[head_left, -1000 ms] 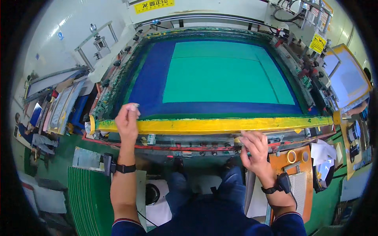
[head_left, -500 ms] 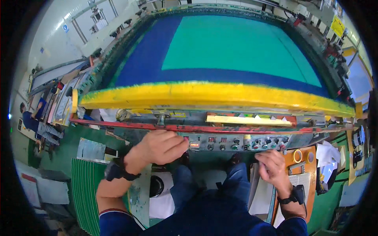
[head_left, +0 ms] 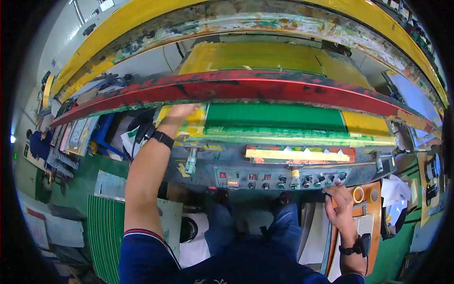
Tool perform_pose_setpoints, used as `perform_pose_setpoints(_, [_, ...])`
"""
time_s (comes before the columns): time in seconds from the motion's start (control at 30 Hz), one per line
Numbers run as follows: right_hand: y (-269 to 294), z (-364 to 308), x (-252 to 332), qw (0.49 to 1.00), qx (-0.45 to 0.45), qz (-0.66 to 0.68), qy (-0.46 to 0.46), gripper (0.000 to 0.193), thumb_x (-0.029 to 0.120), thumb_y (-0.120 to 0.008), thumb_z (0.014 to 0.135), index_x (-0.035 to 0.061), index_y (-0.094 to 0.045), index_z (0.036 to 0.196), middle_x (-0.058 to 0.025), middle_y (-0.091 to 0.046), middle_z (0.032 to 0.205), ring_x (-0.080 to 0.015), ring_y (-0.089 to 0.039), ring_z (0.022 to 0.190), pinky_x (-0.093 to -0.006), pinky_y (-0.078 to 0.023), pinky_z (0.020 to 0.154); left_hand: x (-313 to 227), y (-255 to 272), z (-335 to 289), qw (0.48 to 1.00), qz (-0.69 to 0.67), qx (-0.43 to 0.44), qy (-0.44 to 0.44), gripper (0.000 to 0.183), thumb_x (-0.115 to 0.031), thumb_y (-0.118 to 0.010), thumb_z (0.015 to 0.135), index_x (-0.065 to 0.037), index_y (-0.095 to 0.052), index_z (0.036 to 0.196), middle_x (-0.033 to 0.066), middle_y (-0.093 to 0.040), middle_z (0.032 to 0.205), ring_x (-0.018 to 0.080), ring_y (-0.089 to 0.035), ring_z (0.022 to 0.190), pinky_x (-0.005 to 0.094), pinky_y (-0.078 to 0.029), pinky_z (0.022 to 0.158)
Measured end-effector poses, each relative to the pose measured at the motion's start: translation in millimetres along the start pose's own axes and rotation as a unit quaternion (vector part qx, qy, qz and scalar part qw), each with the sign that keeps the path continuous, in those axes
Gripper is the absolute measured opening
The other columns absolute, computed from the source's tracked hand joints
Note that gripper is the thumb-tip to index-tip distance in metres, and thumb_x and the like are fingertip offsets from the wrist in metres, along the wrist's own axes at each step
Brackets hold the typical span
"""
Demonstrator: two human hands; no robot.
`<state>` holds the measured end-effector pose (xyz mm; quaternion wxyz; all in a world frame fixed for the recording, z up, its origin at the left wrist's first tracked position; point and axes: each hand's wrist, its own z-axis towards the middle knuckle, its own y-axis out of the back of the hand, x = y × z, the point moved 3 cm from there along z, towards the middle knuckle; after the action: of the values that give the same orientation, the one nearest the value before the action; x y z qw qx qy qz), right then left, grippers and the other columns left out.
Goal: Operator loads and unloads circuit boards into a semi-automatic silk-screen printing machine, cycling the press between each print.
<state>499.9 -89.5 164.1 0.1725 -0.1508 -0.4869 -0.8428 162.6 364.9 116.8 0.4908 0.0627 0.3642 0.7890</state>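
Observation:
My left hand point(head_left: 183, 112) reaches forward beneath a raised red bar point(head_left: 227, 87), at the left end of a green sheet point(head_left: 276, 117) on the machine bed. It is smeared by motion, so what its fingers do cannot be told. Yellow strips point(head_left: 366, 125) flank the green sheet. My right hand point(head_left: 339, 204) is beside the right end of the control panel point(head_left: 288, 179), near its knobs. Its fingers are bent and its thumb stands apart, with nothing seen in it. Whether a fingertip touches the panel is unclear.
Overhead arches the raised yellow-edged frame point(head_left: 142, 21). A wooden table with tape rolls point(head_left: 358, 194) stands at my right. Green corrugated sheeting point(head_left: 106, 225) lies at my left. Another person point(head_left: 42, 146) is at the far left by stacked boards.
The yellow-edged frame and the red bar have risen, uncovering the green sheet on the bed. My left hand has gone forward from the panel to the sheet's left end; my right hand shifted slightly right.

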Motion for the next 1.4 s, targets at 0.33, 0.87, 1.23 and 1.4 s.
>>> perform_pose_setpoints(0.33, [12.2,-3.7,-51.3,0.993,0.005,0.012,-0.120,0.020,-0.003,-0.059,0.074,-0.0013,-0.062,0.093,-0.0168,-0.063,0.092,-0.0343,-0.060,0.086,-0.0395,-0.047,0.079,11.8,-9.7,42.7,0.964,-0.161,0.050,0.204,0.037,-0.029,-0.049,0.091,-0.005,-0.058,0.117,0.0105,-0.064,0.108,0.0289,-0.060,0.093,0.0390,-0.046,0.084])
perform_pose_setpoints(0.87, [-30.8,268.2,-282.7,0.794,-0.122,0.491,-0.337,0.044,0.037,-0.045,0.094,0.0045,-0.054,0.122,-0.0077,-0.059,0.116,-0.0196,-0.058,0.099,-0.0340,-0.048,0.083,-130.4,51.7,-22.6,0.805,-0.375,-0.240,0.393,0.020,-0.017,-0.054,0.091,-0.002,-0.060,0.104,0.0035,-0.062,0.091,0.0173,-0.058,0.082,0.0327,-0.049,0.074])
perform_pose_setpoints(1.23, [21.2,85.8,-71.4,0.895,-0.159,0.381,-0.172,0.064,0.046,-0.041,0.096,-0.0020,-0.037,0.137,-0.0160,-0.049,0.131,-0.0224,-0.048,0.117,-0.0367,-0.033,0.103,-126.8,156.7,-103.9,0.835,-0.297,0.159,0.435,0.043,0.004,-0.049,0.088,-0.005,-0.048,0.130,0.0025,-0.057,0.084,0.0117,-0.058,0.074,0.0245,-0.051,0.068])
perform_pose_setpoints(1.4, [51.2,26.8,-3.4,0.944,-0.243,0.199,-0.096,0.048,0.025,-0.052,0.094,-0.0033,-0.045,0.132,-0.0151,-0.056,0.116,-0.0222,-0.052,0.109,-0.0338,-0.039,0.097,-148.1,194.8,-137.5,0.863,-0.309,0.002,0.399,0.049,0.006,-0.051,0.085,-0.004,-0.044,0.133,0.0073,-0.053,0.103,0.0158,-0.057,0.086,0.0268,-0.050,0.076])
